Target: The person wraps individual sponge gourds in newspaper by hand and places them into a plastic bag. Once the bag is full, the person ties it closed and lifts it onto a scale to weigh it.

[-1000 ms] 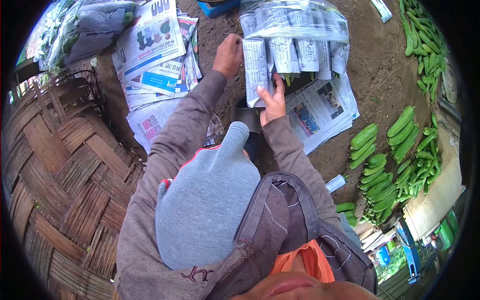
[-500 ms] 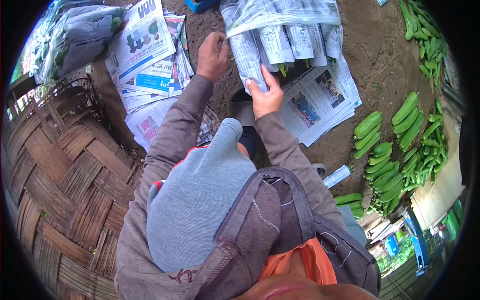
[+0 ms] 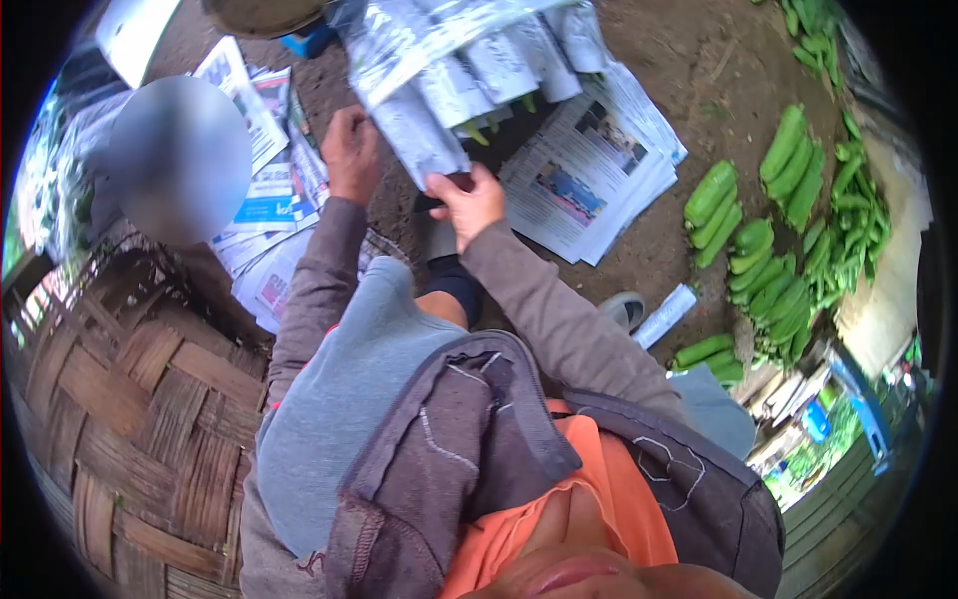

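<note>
A clear plastic bag (image 3: 384, 75) at the top holds several newspaper-wrapped rolls, with green tips showing below some of them. My left hand (image 3: 351, 158) is closed at the bag's left edge, its fingers curled against the plastic. My right hand (image 3: 473, 208) has its thumb and fingers about the near end of the leftmost newspaper-wrapped roll (image 3: 424, 140), which sticks out past the others. What is inside that roll is hidden. Beneath and right of the bag lies a stack of newspaper sheets (image 3: 599, 200).
More newspapers (image 3: 264, 275) lie on the left beside a woven bamboo surface (image 3: 150, 429). Long green vegetables (image 3: 714, 205) lie in groups on the soil at right. One wrapped roll (image 3: 666, 316) rests near my foot. A blurred round patch hides part of the left.
The view has turned, so the bag and both hands appear farther left. My right hand stays at the roll's end, its thumb now lower on it. The blurred patch has appeared.
</note>
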Tool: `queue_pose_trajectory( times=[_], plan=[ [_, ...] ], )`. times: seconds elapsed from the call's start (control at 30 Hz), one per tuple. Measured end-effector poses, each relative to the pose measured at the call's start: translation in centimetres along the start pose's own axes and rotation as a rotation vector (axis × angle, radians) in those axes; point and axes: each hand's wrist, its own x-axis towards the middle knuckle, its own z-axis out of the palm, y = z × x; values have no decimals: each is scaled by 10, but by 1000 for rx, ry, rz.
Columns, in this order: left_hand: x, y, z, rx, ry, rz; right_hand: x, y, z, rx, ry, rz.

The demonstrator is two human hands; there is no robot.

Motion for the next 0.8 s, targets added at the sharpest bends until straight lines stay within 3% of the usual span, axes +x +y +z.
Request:
queue_pose_trajectory(
  times=[0.13, 0.23, 0.27, 0.37, 0.43, 0.47, 0.53, 0.57, 0.63, 0.67, 0.7, 0.73, 0.8],
  plan=[
    [-1, -7, -8, 142, -89, 49, 25, 13, 21, 44, -25, 129],
    [-5, -53, -9, 237, -123, 21, 35, 15, 43, 183, 97, 71],
    [-4, -35, -11, 257, -127, 7, 44, 28, 58, 355, 209, -73],
    [-2, -31, -14, 375, -158, -8, 64, 33, 67, 152, 253, -112],
    [-3, -23, -13, 399, -170, -24, 74, 43, 64, -225, 416, -420],
    [-7, -18, -11, 366, -141, 8, 81, 41, 51, -318, 204, -277],
    [-25, 8, -5, 310, -82, 63, 63, -16, -14, -491, -233, 20],
    [-42, 10, 7, -8, 39, -96, 62, -27, -43, -507, -409, 187],
    [-77, 24, 14, 59, 58, -290, 43, -53, -120, -474, -685, 149],
    [-93, 29, 16, 91, 68, -391, 13, -91, -168, -396, -721, 130],
    [-107, 30, 17, 70, -111, -292, 9, -115, -218, -431, -800, 162],
    [-120, 30, 17, 48, -287, -190, 22, -118, -278, -388, -779, 144],
    [-124, 50, 30, 121, -624, 126, -8, -200, -391, -337, -347, 150]
  ],
)
